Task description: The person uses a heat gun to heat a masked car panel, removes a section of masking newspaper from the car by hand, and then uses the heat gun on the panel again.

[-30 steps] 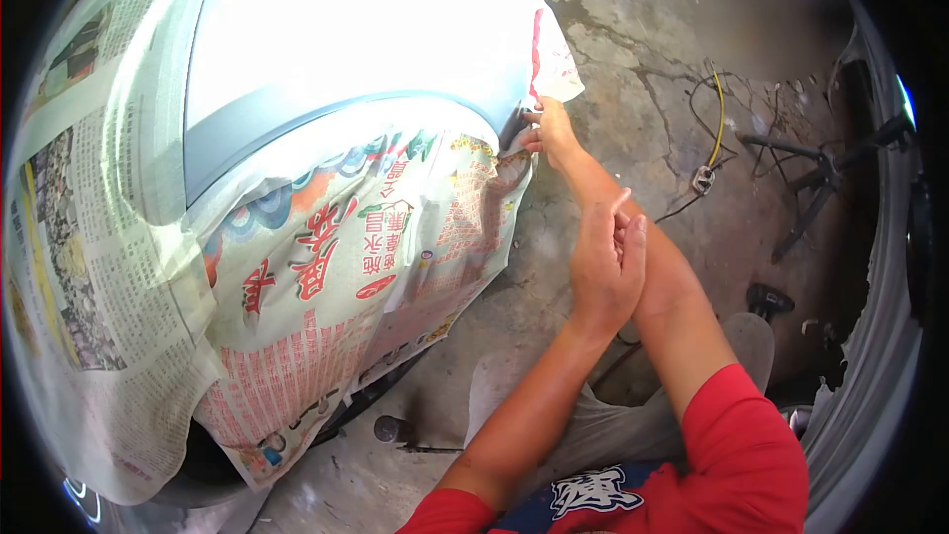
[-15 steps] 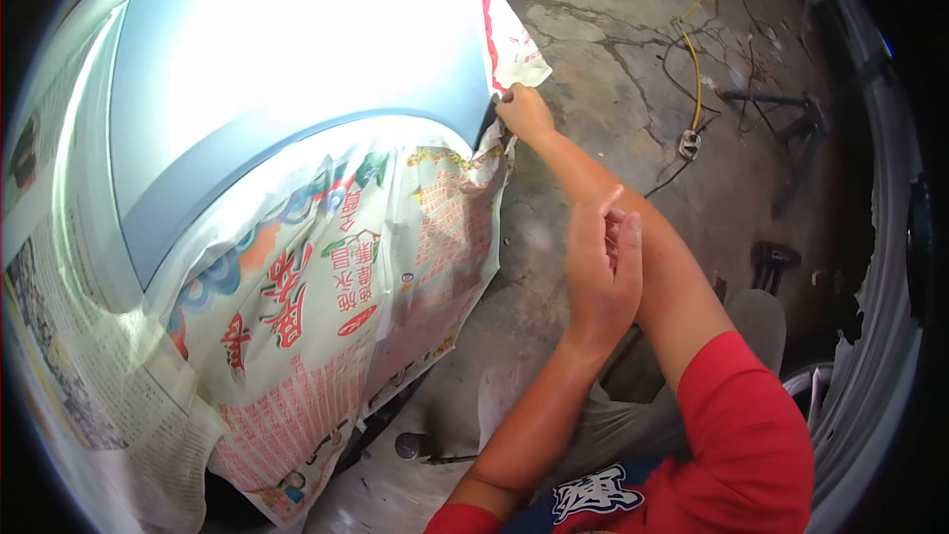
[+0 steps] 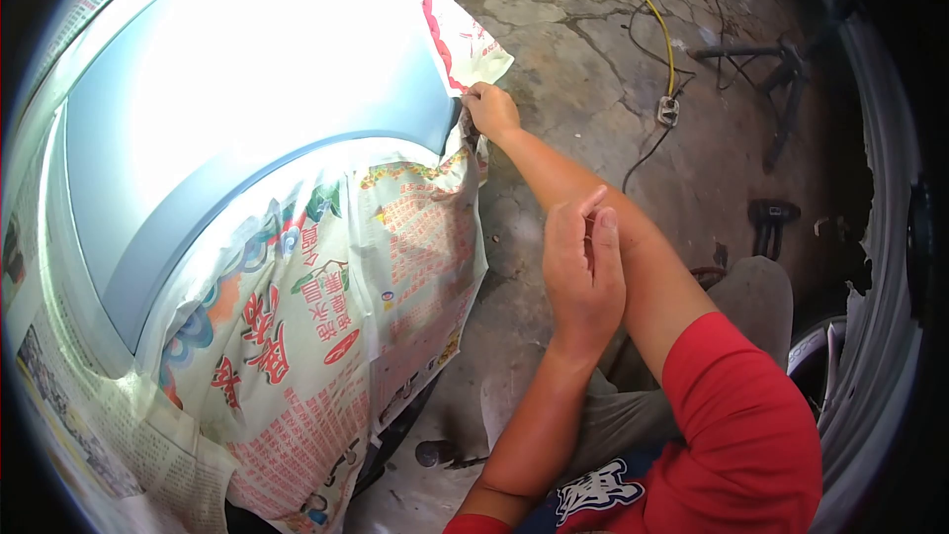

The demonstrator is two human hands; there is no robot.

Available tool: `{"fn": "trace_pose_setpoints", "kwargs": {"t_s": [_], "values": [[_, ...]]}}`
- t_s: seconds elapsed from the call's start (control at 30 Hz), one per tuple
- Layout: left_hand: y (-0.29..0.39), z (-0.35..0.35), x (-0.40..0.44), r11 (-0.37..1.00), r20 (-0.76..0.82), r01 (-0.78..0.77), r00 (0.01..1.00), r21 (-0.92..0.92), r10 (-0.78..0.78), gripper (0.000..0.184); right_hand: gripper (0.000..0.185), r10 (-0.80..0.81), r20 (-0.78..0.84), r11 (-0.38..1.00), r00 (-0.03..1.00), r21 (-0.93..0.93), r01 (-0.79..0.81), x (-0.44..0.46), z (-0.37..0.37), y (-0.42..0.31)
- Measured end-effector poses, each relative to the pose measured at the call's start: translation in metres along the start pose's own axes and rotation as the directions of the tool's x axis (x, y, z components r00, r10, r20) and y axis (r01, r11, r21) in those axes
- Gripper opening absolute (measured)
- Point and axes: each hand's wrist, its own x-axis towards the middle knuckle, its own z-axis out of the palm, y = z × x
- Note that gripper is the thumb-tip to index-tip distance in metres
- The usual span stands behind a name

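Observation:
A glossy pale-blue curved panel, washed out by glare, lies among printed masking paper. My right hand reaches to the panel's right corner, its fingers pinched on the paper's edge, between the hanging sheet and a white-and-red paper flap. Near my right forearm, my left hand is loosely cupped, thumb apart from the curled fingers, with nothing visible in it.
Cracked concrete floor lies beyond the panel. A yellow cable runs to a socket. Black stand legs and a dark tool-like object are at the right. A dark round-ended object lies low in view.
The view has shifted, so the panel and paper sit further left and lower. My right hand's fingers have closed from a looser reach into a pinch at the corner. My left hand keeps its cupped shape.

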Motion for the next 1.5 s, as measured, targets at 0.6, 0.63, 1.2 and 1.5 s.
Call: {"fn": "trace_pose_setpoints", "kwargs": {"t_s": [0.6, 0.63, 1.2, 1.5], "values": [[-0.002, 0.004, 0.0, 0.999, 0.052, 0.026, 0.998, 0.042, -0.028, 0.023, 0.024, -0.012, -0.011, 0.998, 1.0, 0.064, 0.013, -0.007, -0.016, -0.022], [-0.001, 0.005, 0.001, 0.999, 0.047, 0.019, 0.999, 0.046, -0.021, 0.023, 0.023, -0.056, -0.042, 0.998, 0.998, 0.038, 0.058, -0.011, -0.017, -0.024], [0.004, 0.008, -0.002, 0.996, 0.078, 0.076, 0.994, 0.039, -0.079, 0.021, 0.023, -0.145, 0.096, 0.989, 0.985, -0.022, 0.147, 0.003, -0.011, -0.015], [-0.02, 0.012, 0.02, 0.996, -0.039, -0.002, 0.999, 0.087, 0.005, 0.019, 0.023, -0.236, 0.028, 0.971, 0.971, 0.041, 0.235, -0.027, -0.067, 0.013]]}}
